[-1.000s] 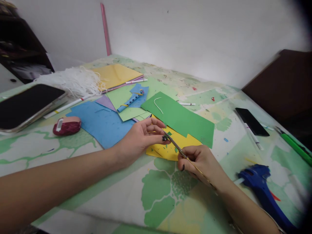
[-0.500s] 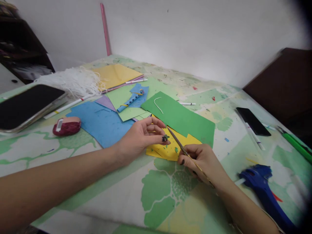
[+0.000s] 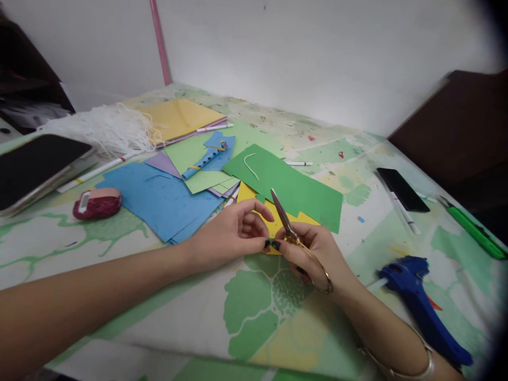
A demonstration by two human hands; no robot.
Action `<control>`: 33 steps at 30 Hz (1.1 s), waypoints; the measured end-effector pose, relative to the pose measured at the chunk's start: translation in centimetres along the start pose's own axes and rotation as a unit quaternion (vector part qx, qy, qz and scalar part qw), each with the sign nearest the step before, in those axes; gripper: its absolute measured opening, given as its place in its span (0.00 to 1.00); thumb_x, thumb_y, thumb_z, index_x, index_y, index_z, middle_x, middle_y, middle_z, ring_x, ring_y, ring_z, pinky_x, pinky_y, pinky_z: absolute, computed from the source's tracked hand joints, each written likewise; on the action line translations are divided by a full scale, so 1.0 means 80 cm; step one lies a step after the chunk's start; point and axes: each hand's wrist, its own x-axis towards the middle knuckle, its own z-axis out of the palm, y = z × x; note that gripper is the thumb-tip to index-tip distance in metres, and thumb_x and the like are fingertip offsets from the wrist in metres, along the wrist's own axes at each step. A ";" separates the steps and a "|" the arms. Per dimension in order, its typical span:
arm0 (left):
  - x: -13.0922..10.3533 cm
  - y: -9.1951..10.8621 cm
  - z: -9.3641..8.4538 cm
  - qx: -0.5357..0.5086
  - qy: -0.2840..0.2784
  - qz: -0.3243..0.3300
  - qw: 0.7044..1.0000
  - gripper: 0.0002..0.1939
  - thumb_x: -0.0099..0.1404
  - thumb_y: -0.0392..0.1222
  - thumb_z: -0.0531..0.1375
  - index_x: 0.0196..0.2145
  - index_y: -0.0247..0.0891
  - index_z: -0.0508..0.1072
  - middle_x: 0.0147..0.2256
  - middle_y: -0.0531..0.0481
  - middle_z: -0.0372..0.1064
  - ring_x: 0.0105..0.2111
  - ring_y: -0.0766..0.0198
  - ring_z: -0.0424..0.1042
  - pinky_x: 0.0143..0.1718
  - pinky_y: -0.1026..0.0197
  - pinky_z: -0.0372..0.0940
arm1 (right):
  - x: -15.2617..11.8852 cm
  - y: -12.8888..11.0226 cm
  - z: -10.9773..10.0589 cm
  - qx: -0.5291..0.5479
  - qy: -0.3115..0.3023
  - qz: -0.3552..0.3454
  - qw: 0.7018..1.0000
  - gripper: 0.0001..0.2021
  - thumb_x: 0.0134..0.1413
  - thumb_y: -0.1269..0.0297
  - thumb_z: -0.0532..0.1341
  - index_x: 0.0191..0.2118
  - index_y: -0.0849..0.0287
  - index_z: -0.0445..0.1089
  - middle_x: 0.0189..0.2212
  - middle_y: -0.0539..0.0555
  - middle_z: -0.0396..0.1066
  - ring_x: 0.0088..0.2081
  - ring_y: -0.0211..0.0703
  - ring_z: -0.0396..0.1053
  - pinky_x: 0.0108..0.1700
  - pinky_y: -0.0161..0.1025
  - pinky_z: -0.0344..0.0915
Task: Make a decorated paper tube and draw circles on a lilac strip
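Scissors (image 3: pixel 282 212) show silvery blades, gold-toned handles. Small scrap (image 3: pixel 271 242) reads green. Thumbnails look black on both left hand (image 3: pixel 234 227) and right hand (image 3: pixel 317 254). Card sheets: one deep green sheet (image 3: pixel 301 190), one bright yellow sheet (image 3: pixel 246 193), one mid-blue sheet (image 3: pixel 154 201), one pale green sheet (image 3: pixel 198 182). Rolled tube (image 3: pixel 203 161) is blue with dark dots, yellow bands. Glue gun (image 3: pixel 420 301): dark blue. Cutter (image 3: pixel 474 230): vivid green. Tablecloth (image 3: pixel 178 317) carries green floral shapes and pale yellow patches on white.

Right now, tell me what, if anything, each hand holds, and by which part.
The right hand holds scissors by the gold handles; the left hand pinches a tiny green scrap, exactly where is unclear.
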 end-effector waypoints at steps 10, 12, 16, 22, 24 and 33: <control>-0.001 0.002 0.003 -0.016 0.044 0.017 0.999 0.15 0.54 0.31 0.61 0.39 0.37 0.63 0.29 0.55 0.68 0.31 0.69 0.69 0.35 0.66 0.64 | 0.000 0.000 0.004 0.050 -0.009 0.002 0.999 0.10 0.41 0.60 0.65 0.27 0.59 0.65 0.07 0.40 0.54 0.08 0.28 0.49 0.08 0.24 0.47; -0.001 0.002 0.004 -0.029 0.053 0.010 0.998 0.15 0.55 0.33 0.61 0.40 0.36 0.63 0.30 0.54 0.68 0.31 0.68 0.69 0.35 0.65 0.64 | 0.001 0.001 0.004 0.050 -0.006 -0.002 0.999 0.10 0.42 0.60 0.65 0.27 0.59 0.65 0.07 0.39 0.53 0.08 0.27 0.49 0.08 0.24 0.47; 0.000 0.000 0.004 -0.034 0.065 0.015 0.997 0.13 0.56 0.37 0.63 0.38 0.35 0.65 0.32 0.52 0.68 0.33 0.67 0.69 0.37 0.63 0.65 | 0.001 0.003 0.004 0.057 0.014 -0.032 0.998 0.09 0.45 0.60 0.63 0.27 0.59 0.64 0.08 0.39 0.53 0.08 0.27 0.50 0.09 0.24 0.48; 0.001 -0.004 0.006 -0.039 0.014 0.027 0.999 0.07 0.57 0.38 0.62 0.32 0.34 0.69 0.31 0.52 0.69 0.32 0.69 0.68 0.35 0.65 0.63 | 0.000 0.007 0.004 0.054 0.046 -0.057 0.996 0.09 0.45 0.61 0.64 0.26 0.59 0.64 0.08 0.40 0.55 0.08 0.27 0.50 0.09 0.24 0.48; 0.000 -0.004 0.005 -0.039 0.011 0.038 0.998 0.05 0.57 0.37 0.62 0.31 0.34 0.70 0.30 0.53 0.68 0.31 0.69 0.67 0.34 0.66 0.62 | -0.001 0.007 0.005 0.048 0.048 -0.063 0.996 0.09 0.44 0.62 0.65 0.26 0.59 0.64 0.08 0.40 0.55 0.08 0.28 0.51 0.09 0.24 0.48; -0.002 0.001 0.004 -0.019 0.013 0.029 0.999 0.04 0.58 0.38 0.61 0.30 0.34 0.70 0.28 0.53 0.67 0.30 0.69 0.66 0.32 0.66 0.61 | -0.001 0.003 0.008 0.008 0.048 -0.055 0.997 0.10 0.42 0.60 0.65 0.25 0.59 0.65 0.09 0.41 0.55 0.10 0.28 0.51 0.10 0.26 0.49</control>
